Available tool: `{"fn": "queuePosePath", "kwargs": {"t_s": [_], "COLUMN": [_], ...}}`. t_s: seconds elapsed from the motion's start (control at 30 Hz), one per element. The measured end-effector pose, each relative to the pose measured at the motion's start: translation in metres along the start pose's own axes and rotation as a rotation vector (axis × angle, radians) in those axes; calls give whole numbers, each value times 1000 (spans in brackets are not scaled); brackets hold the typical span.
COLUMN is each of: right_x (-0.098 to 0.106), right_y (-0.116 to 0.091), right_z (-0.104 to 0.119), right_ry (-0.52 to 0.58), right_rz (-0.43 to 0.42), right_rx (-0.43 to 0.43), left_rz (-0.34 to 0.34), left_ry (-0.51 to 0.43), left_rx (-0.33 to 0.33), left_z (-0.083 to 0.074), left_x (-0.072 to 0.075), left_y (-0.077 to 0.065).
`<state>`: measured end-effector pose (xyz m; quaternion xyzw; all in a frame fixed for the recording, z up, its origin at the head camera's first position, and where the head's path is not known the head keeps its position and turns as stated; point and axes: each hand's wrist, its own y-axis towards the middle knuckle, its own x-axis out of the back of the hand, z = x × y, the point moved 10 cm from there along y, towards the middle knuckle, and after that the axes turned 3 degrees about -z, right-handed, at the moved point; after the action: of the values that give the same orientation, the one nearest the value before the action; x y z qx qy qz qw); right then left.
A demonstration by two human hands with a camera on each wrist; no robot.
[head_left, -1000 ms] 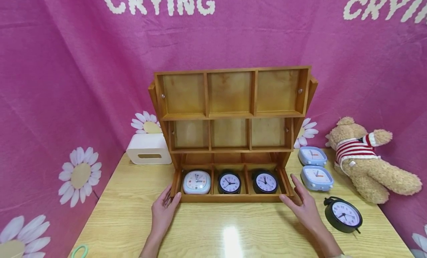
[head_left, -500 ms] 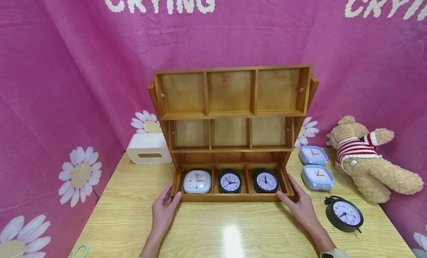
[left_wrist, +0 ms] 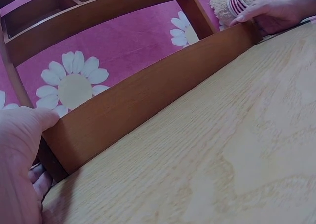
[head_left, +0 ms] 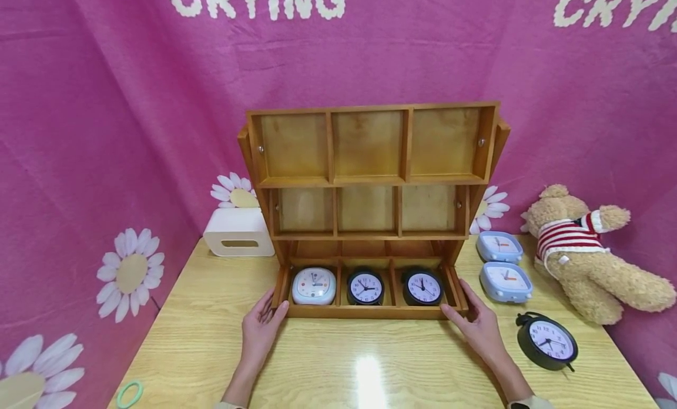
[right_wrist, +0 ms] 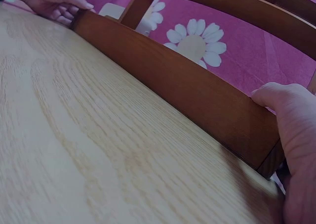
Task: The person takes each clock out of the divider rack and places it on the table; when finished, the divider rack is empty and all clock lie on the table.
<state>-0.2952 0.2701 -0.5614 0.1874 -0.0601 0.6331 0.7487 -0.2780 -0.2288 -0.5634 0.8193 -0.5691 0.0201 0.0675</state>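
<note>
A wooden tiered shelf point(head_left: 370, 312) stands on the table, its upper tiers bare. In its bottom tier sit a pale blue-white clock point(head_left: 314, 286) on the left and two black round clocks, one in the middle point(head_left: 365, 287) and one on the right point(head_left: 422, 287). My left hand point(head_left: 259, 332) grips the bottom tier's left front corner, thumb on the front board point(left_wrist: 128, 105) and fingers along the side. At the right front corner my right hand point(head_left: 480, 329) holds it the same way, its thumb showing over the board in the right wrist view. Some fingertips are hidden behind the corners.
Right of the shelf lie two light blue clocks, one behind point(head_left: 499, 247) the other point(head_left: 506, 281), and a black alarm clock point(head_left: 548, 341). A teddy bear point(head_left: 571, 250) leans beyond them. A white tissue box point(head_left: 238, 233) stands back left, a green ring point(head_left: 129, 394) front left.
My right hand has closed in on the shelf's right corner, its fingers now against the side. The left hand keeps its hold. The head view has shifted slightly; the shelf appears to stay in place.
</note>
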Motion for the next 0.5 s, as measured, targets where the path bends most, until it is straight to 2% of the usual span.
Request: {"fn": "queuePosePath", "kwargs": {"t_s": [0.13,0.3,0.4,0.5], "right_x": [-1,-1,-1,-1], "right_y": [0,0,0,0], "right_z": [0,-1,-2,-2], "right_ry": [11,-2,-3,0], "right_rz": [1,4,4,1], "right_rx": [7,-2,-2,5], "left_rz": [2,32,49,60], "left_ry": [33,70,57,55], "left_rx": [17,28,10,-47], "left_z": [-1,-13,-25,-39], "left_x": [1,1,-1,-4], "left_y": [1,6,12,17]}}
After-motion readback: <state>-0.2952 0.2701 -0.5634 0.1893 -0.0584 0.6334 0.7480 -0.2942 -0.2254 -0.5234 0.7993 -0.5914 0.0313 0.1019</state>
